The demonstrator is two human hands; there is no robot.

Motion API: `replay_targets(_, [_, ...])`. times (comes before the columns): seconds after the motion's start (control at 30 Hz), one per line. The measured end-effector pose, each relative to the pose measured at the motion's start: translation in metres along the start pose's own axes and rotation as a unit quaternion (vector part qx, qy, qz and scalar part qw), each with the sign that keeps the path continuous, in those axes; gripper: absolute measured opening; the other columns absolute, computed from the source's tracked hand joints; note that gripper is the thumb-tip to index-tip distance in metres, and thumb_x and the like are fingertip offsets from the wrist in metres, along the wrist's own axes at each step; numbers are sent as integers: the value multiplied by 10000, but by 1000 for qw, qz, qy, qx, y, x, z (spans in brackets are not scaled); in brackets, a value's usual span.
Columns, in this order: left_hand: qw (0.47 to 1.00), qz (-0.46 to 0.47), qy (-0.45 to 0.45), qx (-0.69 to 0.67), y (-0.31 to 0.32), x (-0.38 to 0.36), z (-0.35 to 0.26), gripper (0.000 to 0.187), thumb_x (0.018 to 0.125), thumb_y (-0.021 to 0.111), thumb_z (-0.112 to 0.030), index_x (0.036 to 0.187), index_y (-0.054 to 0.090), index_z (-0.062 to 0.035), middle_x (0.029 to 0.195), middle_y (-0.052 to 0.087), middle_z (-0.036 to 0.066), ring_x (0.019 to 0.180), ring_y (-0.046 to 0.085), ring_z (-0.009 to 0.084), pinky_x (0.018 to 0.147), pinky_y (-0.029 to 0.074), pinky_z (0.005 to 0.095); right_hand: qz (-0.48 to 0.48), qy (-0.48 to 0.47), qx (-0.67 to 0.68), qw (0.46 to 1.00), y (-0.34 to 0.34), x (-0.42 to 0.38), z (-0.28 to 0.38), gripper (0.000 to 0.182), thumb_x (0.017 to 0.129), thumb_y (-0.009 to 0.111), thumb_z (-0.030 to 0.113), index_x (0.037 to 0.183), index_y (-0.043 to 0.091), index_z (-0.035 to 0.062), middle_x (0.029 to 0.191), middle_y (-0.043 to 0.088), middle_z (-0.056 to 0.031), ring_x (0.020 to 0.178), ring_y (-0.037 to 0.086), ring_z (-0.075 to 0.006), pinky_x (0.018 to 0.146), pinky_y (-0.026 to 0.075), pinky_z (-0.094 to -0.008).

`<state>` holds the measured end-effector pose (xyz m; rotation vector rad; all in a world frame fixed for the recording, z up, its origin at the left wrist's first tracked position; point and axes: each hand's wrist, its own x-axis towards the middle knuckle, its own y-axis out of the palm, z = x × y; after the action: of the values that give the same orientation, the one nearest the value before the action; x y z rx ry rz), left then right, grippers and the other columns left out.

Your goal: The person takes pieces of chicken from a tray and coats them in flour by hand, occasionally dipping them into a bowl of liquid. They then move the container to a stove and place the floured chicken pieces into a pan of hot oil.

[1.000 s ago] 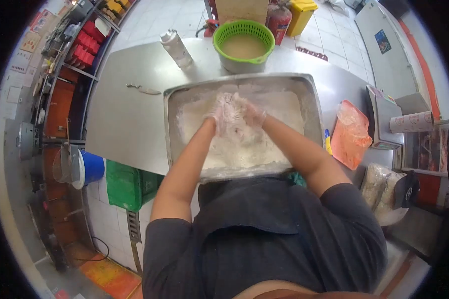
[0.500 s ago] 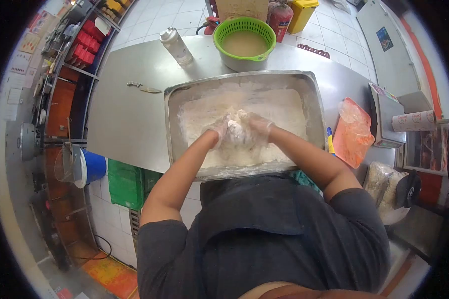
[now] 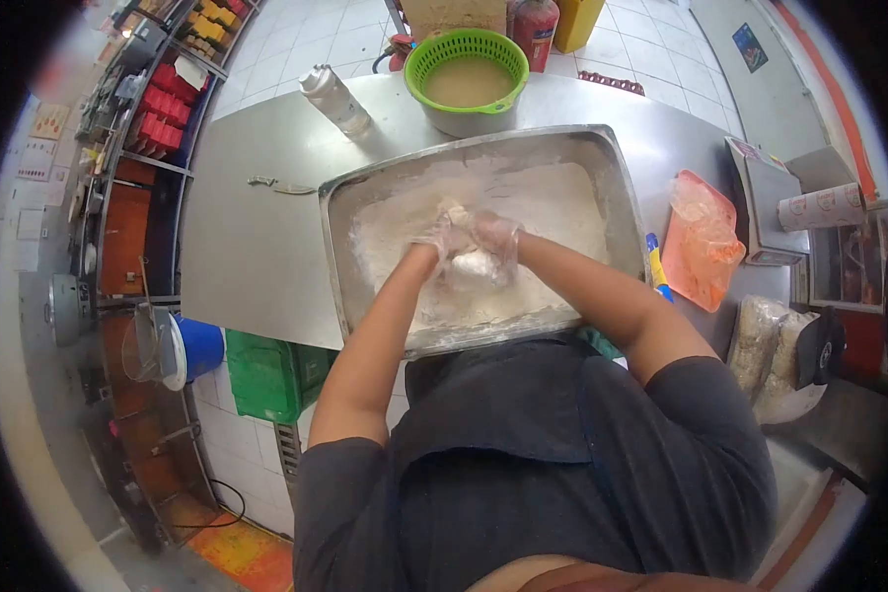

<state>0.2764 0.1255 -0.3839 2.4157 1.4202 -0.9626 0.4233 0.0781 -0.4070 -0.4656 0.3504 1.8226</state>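
Note:
A large steel tray (image 3: 337, 247) filled with white flour (image 3: 553, 212) lies on the steel counter in front of me. Both my hands wear thin clear gloves dusted with flour. My left hand (image 3: 434, 237) and my right hand (image 3: 495, 237) are pressed together over a floured lump (image 3: 474, 264) in the middle of the tray, gripping it from both sides. What the lump is cannot be told under the coating.
Behind the tray stands a green colander in a steel bowl (image 3: 467, 74) of beige liquid, with a white bottle (image 3: 333, 99) to its left. A knife (image 3: 278, 185) lies on the counter (image 3: 247, 237). An orange tray with a plastic bag (image 3: 699, 252) sits at the right.
My hands lifted and pressed the floured lump, drew it toward me, then shifted slightly back to the tray's middle. The view tilted a little.

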Motion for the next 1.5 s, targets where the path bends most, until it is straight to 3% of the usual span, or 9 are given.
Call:
replay_targets(0.3, [957, 110, -131, 232, -75, -50, 31, 733, 861, 307, -590, 1348, 302, -42, 1390, 299, 171, 1265, 297, 291, 1024, 242, 388, 102, 47, -212, 971, -72, -50, -25, 453, 865, 467, 389, 1157, 513, 46, 1143, 518, -153, 1046, 485, -269, 926, 360, -390])
replay_targets(0.4, [947, 132, -266, 124, -33, -54, 21, 789, 819, 310, -669, 1345, 321, -81, 1340, 369, 159, 1227, 350, 302, 972, 305, 441, 103, 310, -53, 944, -14, -94, 59, 644, 800, 532, 506, 1258, 423, 66, 1269, 434, -186, 1142, 430, -342, 975, 308, -494])
replay_targets(0.53, [934, 214, -222, -181, 3, 12, 66, 763, 817, 344, -661, 1327, 356, -93, 1332, 392, 125, 1223, 371, 287, 947, 345, 468, 43, 277, 2, 960, 6, -83, 50, 710, 830, 440, 570, 1299, 362, 43, 1329, 363, -194, 1182, 384, -362, 951, 312, -546])
replay_targets(0.8, [996, -58, -61, 42, -76, -24, -66, 751, 828, 368, -622, 1313, 369, -48, 1248, 475, 156, 1147, 440, 267, 990, 305, 344, -199, 111, -168, 959, -84, -82, 65, 813, 820, 298, 675, 1325, 351, 40, 1385, 305, -176, 1272, 301, -291, 1020, 267, -386])
replay_targets(0.87, [993, -95, -31, 66, -75, -13, -64, 739, 833, 360, -613, 1308, 373, -47, 1239, 480, 155, 1132, 449, 266, 974, 319, 351, -245, 2, 116, 963, -97, -43, 25, 774, 838, 287, 653, 1322, 365, 54, 1380, 324, -157, 1275, 304, -268, 1022, 265, -364])
replay_targets(1.0, [991, -60, 85, 79, -18, 12, -55, 715, 844, 345, -596, 1298, 382, -45, 1221, 489, 154, 1102, 468, 265, 943, 346, 366, -201, -190, -13, 961, -36, 22, 11, 704, 867, 308, 598, 1313, 383, 59, 1335, 393, -128, 1212, 369, -228, 1011, 280, -348])
replay_targets(1.2, [989, -1, 99, 111, -26, -9, -29, 681, 860, 323, -569, 1284, 394, -42, 1195, 502, 151, 1057, 496, 262, 897, 387, 387, 23, 30, 92, 995, -50, -22, 34, 609, 893, 357, 525, 1287, 414, 64, 1328, 403, -117, 1191, 404, -213, 997, 306, -328])
replay_targets(1.33, [975, 42, -8, 216, -79, -32, 2, 659, 870, 308, -552, 1274, 403, -39, 1177, 511, 150, 1026, 514, 261, 866, 415, 401, -21, 18, -425, 905, -124, -28, 5, 451, 924, 375, 338, 1267, 427, 49, 1287, 437, -166, 1159, 442, -224, 961, 362, -317])
replay_targets(1.5, [959, 149, -179, 159, -54, -60, 28, 634, 884, 289, -530, 1262, 414, -37, 1155, 522, 148, 989, 537, 259, 827, 449, 419, 137, 52, -337, 930, -82, -75, -69, 560, 869, 421, 416, 1306, 363, 71, 1246, 456, -212, 1086, 488, -291, 883, 400, -382])
